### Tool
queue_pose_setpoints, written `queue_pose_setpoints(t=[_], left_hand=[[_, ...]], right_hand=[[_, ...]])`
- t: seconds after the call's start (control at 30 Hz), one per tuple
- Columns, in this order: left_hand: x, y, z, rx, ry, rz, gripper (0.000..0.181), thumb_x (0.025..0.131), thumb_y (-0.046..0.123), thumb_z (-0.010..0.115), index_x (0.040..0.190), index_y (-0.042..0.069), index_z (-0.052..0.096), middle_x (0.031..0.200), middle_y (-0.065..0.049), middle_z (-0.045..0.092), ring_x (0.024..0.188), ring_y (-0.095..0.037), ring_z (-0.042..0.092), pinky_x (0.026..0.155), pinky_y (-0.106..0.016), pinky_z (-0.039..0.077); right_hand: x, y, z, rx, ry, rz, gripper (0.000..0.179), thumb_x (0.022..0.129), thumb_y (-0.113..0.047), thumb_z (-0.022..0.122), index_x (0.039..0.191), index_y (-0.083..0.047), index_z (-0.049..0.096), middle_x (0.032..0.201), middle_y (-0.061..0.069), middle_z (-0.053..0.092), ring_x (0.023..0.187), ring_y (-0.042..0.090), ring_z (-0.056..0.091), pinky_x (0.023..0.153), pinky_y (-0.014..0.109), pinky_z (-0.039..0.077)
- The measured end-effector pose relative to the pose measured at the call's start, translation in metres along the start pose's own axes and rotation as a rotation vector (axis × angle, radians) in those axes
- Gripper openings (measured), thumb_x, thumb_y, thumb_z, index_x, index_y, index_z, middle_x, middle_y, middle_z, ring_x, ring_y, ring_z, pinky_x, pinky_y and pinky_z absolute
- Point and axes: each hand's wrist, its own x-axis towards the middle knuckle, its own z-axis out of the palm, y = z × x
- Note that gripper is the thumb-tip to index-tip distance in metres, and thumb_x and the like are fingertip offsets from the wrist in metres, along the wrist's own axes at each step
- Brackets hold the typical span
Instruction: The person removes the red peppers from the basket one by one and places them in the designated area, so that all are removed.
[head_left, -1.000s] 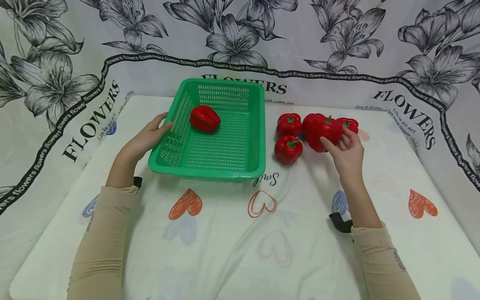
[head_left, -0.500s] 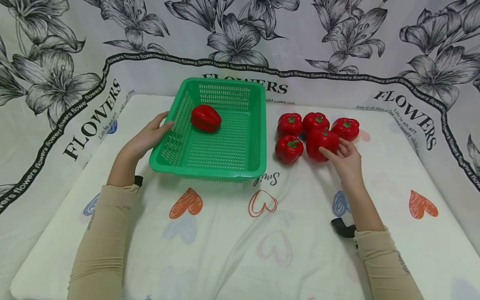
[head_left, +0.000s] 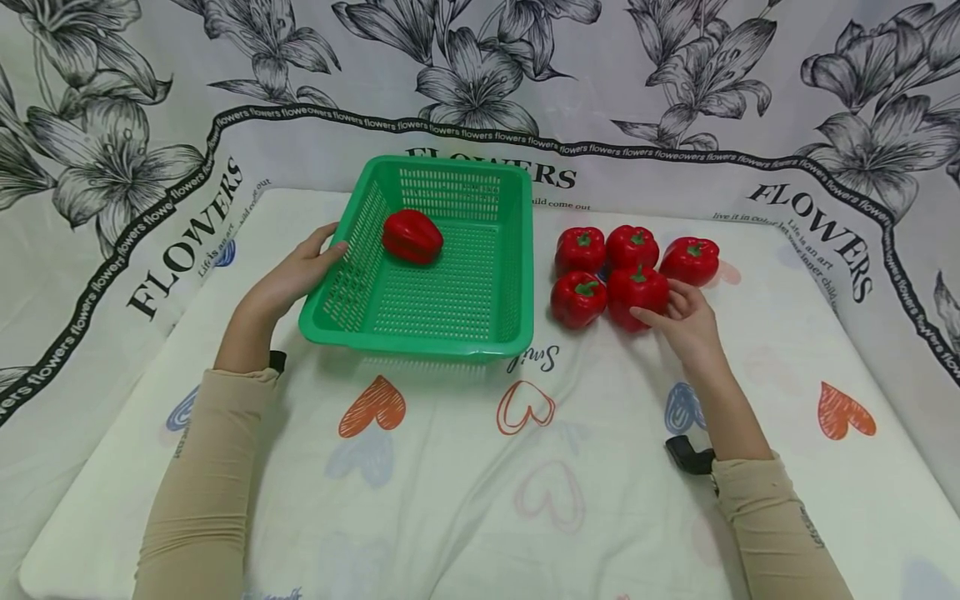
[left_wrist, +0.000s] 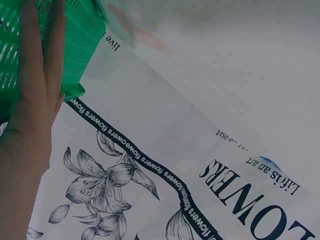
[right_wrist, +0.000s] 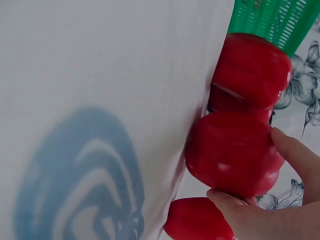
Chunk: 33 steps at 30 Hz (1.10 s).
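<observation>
In the head view, my left hand (head_left: 288, 271) holds the left side of a green plastic basket (head_left: 416, 342), thumb over the rim and fingers outside. The left wrist view shows those fingers (left_wrist: 32, 55) lying along the slotted wall. Inside the basket, towards its left, a red bell pepper (head_left: 412, 237) lies on its side. My right hand (head_left: 688, 325) holds another red bell pepper (head_left: 636, 298) between thumb and fingers at the front of a group. From the right wrist, this bell pepper (right_wrist: 232, 152) shows its smooth side, with thumb and finger on opposite sides.
Close around the held pepper stand more red bell peppers: one at front left (head_left: 578, 299), one at back left (head_left: 580, 251), one behind (head_left: 632, 247) and one at back right (head_left: 690, 261). A white heart-printed cloth (head_left: 457, 467) covers the table; a flower-printed cloth (head_left: 570, 92) hangs behind.
My right hand has lowered the bell pepper from over the back ones to the front of the group, moving slightly left and nearer. My left hand and the basket have stayed put.
</observation>
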Motion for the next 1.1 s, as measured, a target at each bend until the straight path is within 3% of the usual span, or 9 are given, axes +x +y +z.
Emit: queue_pose_setpoints(t=[0.4,0.6,0.8,1.1], left_hand=[[-0.001,-0.001,0.001,0.004,-0.005,-0.012,0.068,0.104,0.048,0.031,0.159,0.022,0.000,0.166,-0.010,-0.003,0.152,-0.036,-0.004,0.117,-0.067,0.005],[-0.002,0.000,0.001,0.010,-0.002,-0.008,0.069,0.104,0.050,0.031,0.159,0.021,0.001,0.165,-0.012,0.000,0.152,-0.036,0.000,0.117,-0.067,0.006],[-0.003,0.002,0.000,0.010,-0.001,0.007,0.069,0.104,0.048,0.031,0.159,0.019,0.001,0.165,-0.014,0.002,0.152,-0.037,0.003,0.117,-0.066,0.008],[-0.003,0.002,0.000,0.001,-0.001,0.009,0.068,0.105,0.046,0.031,0.159,0.018,0.001,0.165,-0.015,0.004,0.151,-0.037,0.004,0.117,-0.066,0.008]], right_hand=[[0.002,0.001,-0.006,-0.058,-0.037,0.005,0.091,0.089,-0.031,0.073,0.155,-0.011,0.013,0.162,0.009,0.027,0.149,0.027,0.028,0.115,0.045,0.034],[-0.007,-0.005,-0.011,-0.141,-0.067,-0.022,0.094,0.088,-0.028,0.073,0.155,-0.008,0.009,0.163,0.012,0.022,0.150,0.032,0.023,0.118,0.048,0.029],[-0.017,-0.016,-0.014,-0.162,-0.071,-0.092,0.098,0.088,-0.032,0.074,0.157,-0.012,0.008,0.165,0.009,0.016,0.152,0.029,0.015,0.121,0.047,0.021],[-0.020,-0.046,-0.005,-0.211,-0.019,-0.143,0.097,0.087,-0.041,0.072,0.159,-0.023,0.008,0.166,0.001,0.012,0.154,0.026,0.010,0.114,0.052,0.033]])
